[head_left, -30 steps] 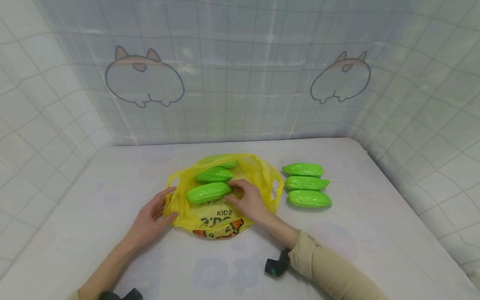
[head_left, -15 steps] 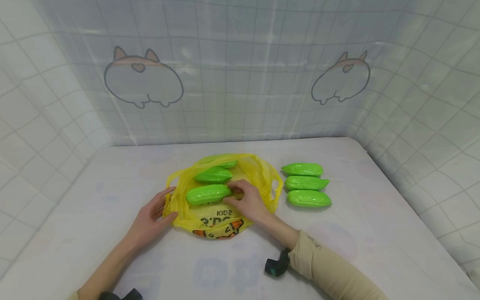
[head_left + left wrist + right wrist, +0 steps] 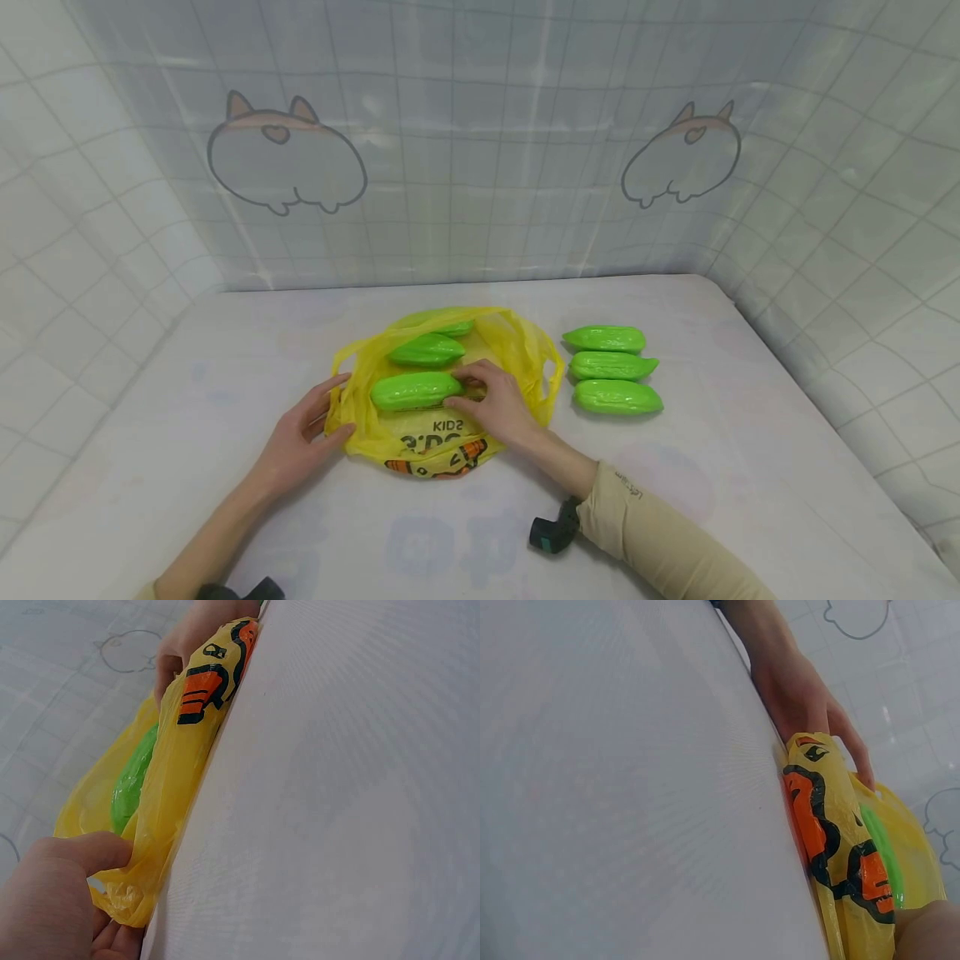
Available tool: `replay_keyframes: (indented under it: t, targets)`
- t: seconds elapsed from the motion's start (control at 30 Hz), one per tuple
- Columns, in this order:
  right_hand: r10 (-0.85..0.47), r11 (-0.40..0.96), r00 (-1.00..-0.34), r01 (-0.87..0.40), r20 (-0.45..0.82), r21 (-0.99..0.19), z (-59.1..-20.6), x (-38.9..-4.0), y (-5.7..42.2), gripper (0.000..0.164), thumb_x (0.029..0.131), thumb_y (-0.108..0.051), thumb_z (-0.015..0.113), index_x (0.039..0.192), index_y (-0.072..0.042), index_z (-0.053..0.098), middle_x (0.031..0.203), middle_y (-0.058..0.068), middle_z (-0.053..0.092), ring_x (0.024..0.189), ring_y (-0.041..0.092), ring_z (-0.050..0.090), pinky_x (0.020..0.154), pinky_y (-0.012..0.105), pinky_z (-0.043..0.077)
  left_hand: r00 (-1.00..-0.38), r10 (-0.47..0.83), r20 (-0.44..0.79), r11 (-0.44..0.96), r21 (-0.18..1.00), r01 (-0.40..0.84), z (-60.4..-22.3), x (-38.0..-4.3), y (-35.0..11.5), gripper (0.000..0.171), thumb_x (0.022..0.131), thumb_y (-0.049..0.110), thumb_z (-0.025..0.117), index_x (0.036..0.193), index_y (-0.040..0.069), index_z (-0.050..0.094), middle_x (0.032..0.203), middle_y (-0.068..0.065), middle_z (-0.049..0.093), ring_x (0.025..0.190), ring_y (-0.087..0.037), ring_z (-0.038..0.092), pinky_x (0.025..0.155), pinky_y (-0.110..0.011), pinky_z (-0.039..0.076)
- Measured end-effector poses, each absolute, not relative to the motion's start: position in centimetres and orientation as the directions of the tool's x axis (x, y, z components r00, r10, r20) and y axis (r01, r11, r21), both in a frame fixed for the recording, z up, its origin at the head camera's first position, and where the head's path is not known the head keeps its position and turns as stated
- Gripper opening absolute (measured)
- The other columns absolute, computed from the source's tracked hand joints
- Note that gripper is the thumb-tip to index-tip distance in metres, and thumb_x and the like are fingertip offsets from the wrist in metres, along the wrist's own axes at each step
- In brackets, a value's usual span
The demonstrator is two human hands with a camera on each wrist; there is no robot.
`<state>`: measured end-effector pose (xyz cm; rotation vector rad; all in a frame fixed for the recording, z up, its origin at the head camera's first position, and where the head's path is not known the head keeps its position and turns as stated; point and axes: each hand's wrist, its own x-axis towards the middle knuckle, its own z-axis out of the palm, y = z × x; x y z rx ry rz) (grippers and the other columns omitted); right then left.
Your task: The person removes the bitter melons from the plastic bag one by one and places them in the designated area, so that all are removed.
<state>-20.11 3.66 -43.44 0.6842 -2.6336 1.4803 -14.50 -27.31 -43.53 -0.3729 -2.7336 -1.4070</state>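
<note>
The right hand (image 3: 497, 407) pinched one end of the nearest green gourd (image 3: 412, 392) inside the yellow bag (image 3: 377, 432), whose left side the left hand (image 3: 302, 437) gripped, a slackening there likely to fold the bag inward and snag the gourd, with three more gourds (image 3: 611, 366) just beside.

My workplace, one screened booth resembling a makeshift recording station; I cannot tell what building surrounds it. Walls, placed from the white table (image 3: 750, 467): glossy, creased back sheet (image 3: 480, 167) beyond its far edge, tile-grid pattern, printed with two round cartoon animals (image 3: 288, 158); matching left sheet (image 3: 82, 167) along its left edge; matching right sheet (image 3: 870, 200) along its right edge. Equipment, by the table's near part: one black camera (image 3: 553, 535), worn by me at the right wrist.
</note>
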Motion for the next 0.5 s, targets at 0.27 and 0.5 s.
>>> replay_keyframes:
  t: [0.27, 0.5]
  targets:
    - [-0.368, 0.398, -0.897, -0.392, 0.247, -0.829, -43.72, -20.12, 3.67, 0.04, 0.088, -0.02, 0.078, 0.124, -0.008, 0.066, 0.118, 0.004, 0.07, 0.101, 0.015, 0.07, 0.087, 0.024, 0.057, -0.967, 0.196, 0.163, 0.552, 0.797, 0.247, -43.71, -14.53, -27.35, 0.066, 0.097, 0.023, 0.068, 0.155, 0.03, 0.036, 0.158, -0.015, 0.037, 0.14, -0.04, 0.042, 0.096, 0.0, 0.035]
    - [-0.372, 0.384, -0.892, -0.399, 0.256, -0.833, -43.76, -20.08, 3.67, 0.041, 0.087, -0.017, 0.078, 0.125, -0.007, 0.066, 0.119, 0.005, 0.07, 0.102, 0.017, 0.07, 0.088, 0.025, 0.058, -0.965, 0.198, 0.17, 0.548, 0.798, 0.253, -43.77, -14.51, -27.34, 0.066, 0.097, 0.022, 0.068, 0.154, 0.029, 0.037, 0.158, -0.014, 0.037, 0.14, -0.04, 0.041, 0.096, 0.0, 0.035]
